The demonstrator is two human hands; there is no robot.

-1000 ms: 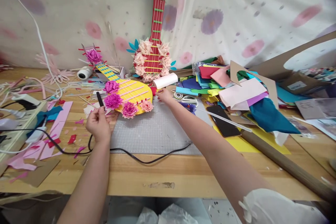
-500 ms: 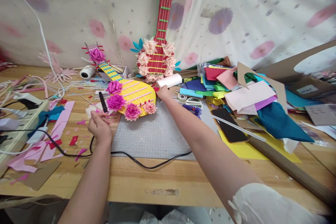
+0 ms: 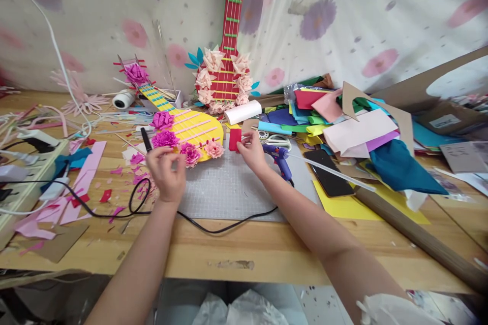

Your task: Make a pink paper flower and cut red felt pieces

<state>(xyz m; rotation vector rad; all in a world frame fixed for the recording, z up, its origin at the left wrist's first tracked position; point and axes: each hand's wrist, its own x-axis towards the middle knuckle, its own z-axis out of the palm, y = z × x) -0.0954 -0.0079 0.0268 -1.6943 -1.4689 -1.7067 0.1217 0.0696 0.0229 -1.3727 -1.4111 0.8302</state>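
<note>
Whereas half a second ago the right hand (image 3: 253,151) was up against the white roll (image 3: 243,111), it has now drawn back from it, and the red paper piece (image 3: 235,139) shows plainly at its fingertips. The left hand (image 3: 165,171) has shifted to the right, in front of the flowers of the yellow paper instrument (image 3: 198,127). More of the blue glue gun (image 3: 281,161) shows beyond the right forearm, and the black cable (image 3: 217,230) displays a full loop left of the left wrist.

The right hand pinches the red paper piece by its near right corner; the left hand's fingers are curled, thumb near forefinger, and whether they hold anything, the black pen (image 3: 145,138) behind them included, I cannot tell. The red paper piece is just right of the instrument's body, over the far part of the gray cutting mat (image 3: 217,190) on the counter (image 3: 274,254); its long axis runs from near to far. The yellow paper instrument lies slantwise, its neck pointing away and to the left.

Counted: one red piece in the fingers, two paper instruments, the red one (image 3: 224,81) upright behind, one phone (image 3: 328,175), and five flowers on the yellow instrument, four on its body and one at its head.
</note>
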